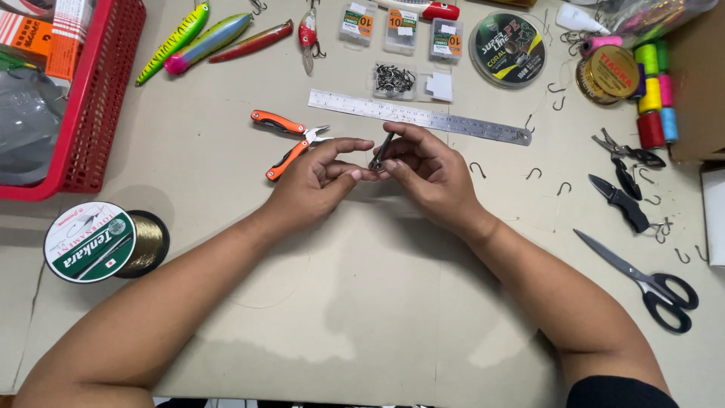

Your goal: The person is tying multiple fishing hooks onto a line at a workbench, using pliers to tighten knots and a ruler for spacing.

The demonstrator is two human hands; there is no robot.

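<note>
My two hands meet at the middle of the beige table (362, 317). My right hand (427, 170) grips a small metal clipper-like tool (381, 152) between thumb and fingers. My left hand (317, 181) pinches something tiny right at the tool's lower tip; it is too small to make out. Orange-handled folding pliers (285, 140) lie just left of my left hand. A steel ruler (419, 116) lies just beyond both hands.
A red basket (94, 98) stands at the far left, a large line spool (102, 242) below it. Fishing lures (204, 38), hook boxes (400, 30) and line spools (507, 49) line the back. Loose hooks (535, 172), dark pliers (623, 198), scissors (642, 279) and coloured thread spools (653, 91) lie right.
</note>
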